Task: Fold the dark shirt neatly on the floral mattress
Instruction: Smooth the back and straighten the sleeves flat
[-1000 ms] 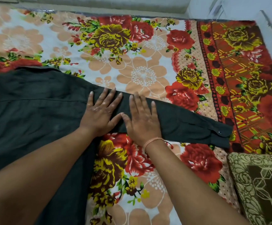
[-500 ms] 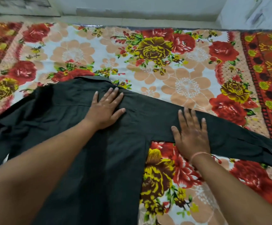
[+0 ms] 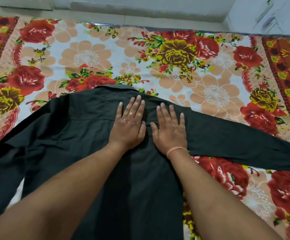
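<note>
Left hand (image 3: 127, 126) and right hand (image 3: 169, 128) side by side, thumbs almost touching. Both spread flat with straight fingers, gripping nothing, palms pressing on the upper back of the dark, near-black woven long-sleeved shirt (image 3: 71, 135). Fingertips pointing to 12 o'clock, just short of the collar (image 3: 116, 88). Thin pinkish thread band (image 3: 176, 149) round the right wrist.

Shirt laid back-up in the middle of the red, yellow and peach flower-print mattress (image 3: 92, 54), collar at 12 o'clock, body running toward 6 o'clock between the forearms, hem out of view. One long sleeve (image 3: 236, 141) stretched out toward 3 o'clock, cuff past the frame edge. Other sleeve (image 3: 2, 170) trailing toward 8 o'clock, bent and less tidy. Light creases in the cloth at 9 o'clock of the left hand.

By the look of it, the smoothing stage, with no fold made yet. To do it well:
- Sweep outward from the centre line toward 3 and 9 o'clock with whole palms, not fingertips, to chase creases off the sides rather than bunch them.
- Press lightly: soft bedding beneath, and probably easy to drag the printed cover along with the cloth.
- Straighten the sleeve at 8 o'clock before any fold.
- Square the collar to the shoulders for even side folds.
</note>
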